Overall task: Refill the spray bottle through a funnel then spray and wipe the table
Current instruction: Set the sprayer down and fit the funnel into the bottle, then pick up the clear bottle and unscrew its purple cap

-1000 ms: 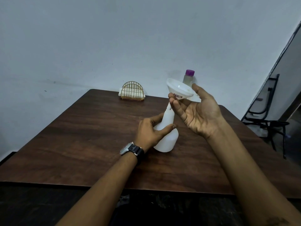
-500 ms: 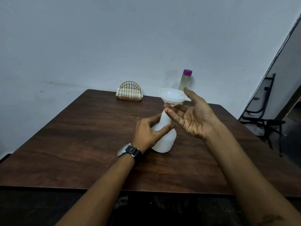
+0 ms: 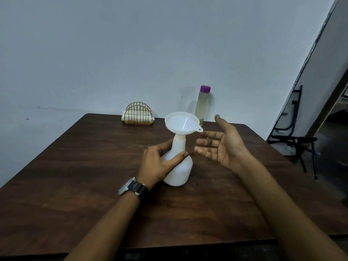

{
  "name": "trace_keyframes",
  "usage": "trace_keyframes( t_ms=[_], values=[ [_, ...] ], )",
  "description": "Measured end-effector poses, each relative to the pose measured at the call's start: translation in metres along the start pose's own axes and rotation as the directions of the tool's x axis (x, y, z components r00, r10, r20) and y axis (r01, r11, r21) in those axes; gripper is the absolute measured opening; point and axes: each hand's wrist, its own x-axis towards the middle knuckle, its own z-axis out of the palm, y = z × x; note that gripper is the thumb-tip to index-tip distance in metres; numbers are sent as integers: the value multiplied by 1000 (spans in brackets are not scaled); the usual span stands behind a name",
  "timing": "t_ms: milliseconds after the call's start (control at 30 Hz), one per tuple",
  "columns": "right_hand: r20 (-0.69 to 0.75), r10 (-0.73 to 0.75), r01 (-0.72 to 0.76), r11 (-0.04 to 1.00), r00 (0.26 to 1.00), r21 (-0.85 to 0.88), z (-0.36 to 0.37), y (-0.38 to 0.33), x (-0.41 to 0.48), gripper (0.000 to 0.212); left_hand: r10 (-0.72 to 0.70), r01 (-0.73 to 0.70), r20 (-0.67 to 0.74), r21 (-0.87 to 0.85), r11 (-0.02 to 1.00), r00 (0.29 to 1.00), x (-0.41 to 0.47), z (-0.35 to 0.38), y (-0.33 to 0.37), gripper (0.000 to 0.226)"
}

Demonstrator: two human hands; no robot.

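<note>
A second ago your right hand (image 3: 224, 147) carried the funnel (image 3: 181, 123) just above the spray bottle (image 3: 180, 170). Now the funnel's spout is down in the bottle's open neck and you have let go of it. The right hand has drawn off to the right, palm turned up and fingers straight, holding nothing. Its fingertips sit near the bottle's neck and below the funnel's rim tab but touch neither. So the funnel looks seated and staying up without support, which suggests that placing step is done and pouring comes next.

Your left hand (image 3: 158, 164) grips the bottle at the shoulder, thumb across the near side and fingers round the far side, steadying it upright on the desk (image 3: 94, 166). The bottle stands about mid-desk, directly under that hand and just left of your free right hand.

The clear bottle with the purple cap (image 3: 202, 106) stands at the far edge of the desk, behind the funnel and still capped. It is likely the refill source, and your right hand is the nearer one to it. Keep your left-hand grip while you pour, since the wide funnel makes the narrow neck top-heavy.
</note>
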Motion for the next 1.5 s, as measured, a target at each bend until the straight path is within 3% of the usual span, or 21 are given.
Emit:
trace_keyframes(
  t_ms=[267, 400, 467, 567, 667, 733, 967, 1200, 1333, 1500],
  values=[
    [-174, -170, 132, 968, 970, -212, -26, -24, 114, 38, -40, 40, 4, -46, 998, 999, 16, 3, -15, 51],
    [-222, -314, 212, 898, 923, -386, -30, -41, 173, 36, -46, 46, 4, -48, 998, 999, 17, 4, -21, 46],
    [-220, -443, 253, 781, 869, -571, -30, -52, 201, 40, -24, 24, -14, -43, 999, 1000, 18, 3, -24, 49],
    [-121, -611, 285, 523, 782, -803, -28, -71, 238, 55, 7, -8, -25, -56, 998, 1000, 18, 5, -27, 48],
    [-9, -618, 239, 317, 786, -918, -24, -85, 270, 71, 40, -41, -33, -51, 998, 999, 19, 6, -31, 47],
    [11, -605, 203, 250, 796, -947, -22, -90, 286, 81, 52, -54, -45, -40, 998, 998, 20, 7, -33, 48],
    [6, -558, 170, 243, 830, -955, -19, -90, 305, 80, 31, -33, -24, -59, 998, 999, 20, 6, -30, 50],
    [81, -751, 368, 224, 655, -902, -21, -64, 292, 64, 29, -29, -15, -29, 999, 999, 20, 6, -27, 44],
    [178, -746, 451, 180, 642, -874, -19, -56, 268, 63, 25, -26, -17, -41, 999, 1000, 18, 6, -25, 43],
    [204, -781, 552, 206, 590, -808, -17, -65, 215, 66, 13, -13, -7, -63, 998, 1000, 18, 6, -22, 44]
  ],
)
